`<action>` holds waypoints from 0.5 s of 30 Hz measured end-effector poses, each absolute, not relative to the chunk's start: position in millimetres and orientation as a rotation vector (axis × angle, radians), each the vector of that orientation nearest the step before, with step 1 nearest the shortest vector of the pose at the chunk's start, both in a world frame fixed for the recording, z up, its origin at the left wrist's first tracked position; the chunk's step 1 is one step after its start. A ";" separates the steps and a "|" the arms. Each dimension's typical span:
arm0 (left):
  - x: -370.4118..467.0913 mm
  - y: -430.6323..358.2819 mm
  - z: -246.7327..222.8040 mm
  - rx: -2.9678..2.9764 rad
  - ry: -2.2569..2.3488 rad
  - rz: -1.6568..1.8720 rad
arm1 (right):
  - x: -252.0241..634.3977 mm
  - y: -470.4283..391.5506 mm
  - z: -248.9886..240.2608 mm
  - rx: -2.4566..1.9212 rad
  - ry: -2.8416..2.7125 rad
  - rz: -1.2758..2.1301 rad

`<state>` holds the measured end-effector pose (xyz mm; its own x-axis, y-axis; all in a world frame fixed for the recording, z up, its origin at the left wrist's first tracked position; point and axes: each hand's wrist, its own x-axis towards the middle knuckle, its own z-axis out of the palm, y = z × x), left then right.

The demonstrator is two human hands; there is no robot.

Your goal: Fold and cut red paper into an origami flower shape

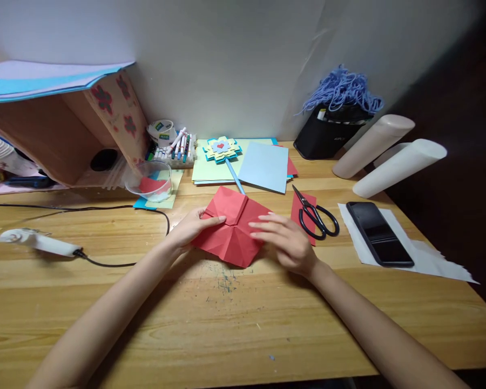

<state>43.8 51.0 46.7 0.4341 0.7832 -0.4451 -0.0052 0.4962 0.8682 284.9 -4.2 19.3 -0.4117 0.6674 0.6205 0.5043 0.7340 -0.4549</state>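
A red sheet of paper (230,237), creased and partly folded, is held up over the middle of the wooden table. My left hand (190,227) pinches its left side, thumb on top and the other fingers behind. On the paper's right side lies my right hand (285,240), its fingers stretched out and slightly apart over the edge. One squarish flap stands folded at the top left of the sheet. Black-handled scissors (316,216) rest on a smaller red paper piece (297,208) just right of my right hand.
Behind the red sheet are a paper flower (222,148) and stacked coloured paper (265,165). A glue gun (40,241) with a black cord lies left, near a clear plastic bowl (162,186). At right are a phone (378,232), white cylinders (400,167) and a black holder (328,132).
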 end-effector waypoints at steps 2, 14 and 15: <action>43.1 51.5 48.3 0.946 0.997 0.586 | 287.1 -1.8 18.3 -1.061 -1.772 0.350; 44.7 45.5 56.2 1.102 0.955 0.515 | 282.6 1.7 26.6 -1.230 -1.129 1.519; 44.8 45.5 58.5 1.106 0.942 0.536 | 282.3 0.6 28.1 -1.225 -1.071 1.515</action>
<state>44.8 45.5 58.5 0.5213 0.7707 -0.3664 0.0787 0.3841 0.9199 282.3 0.6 28.1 -0.1195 0.9680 -0.2204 -0.1148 -0.2340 -0.9654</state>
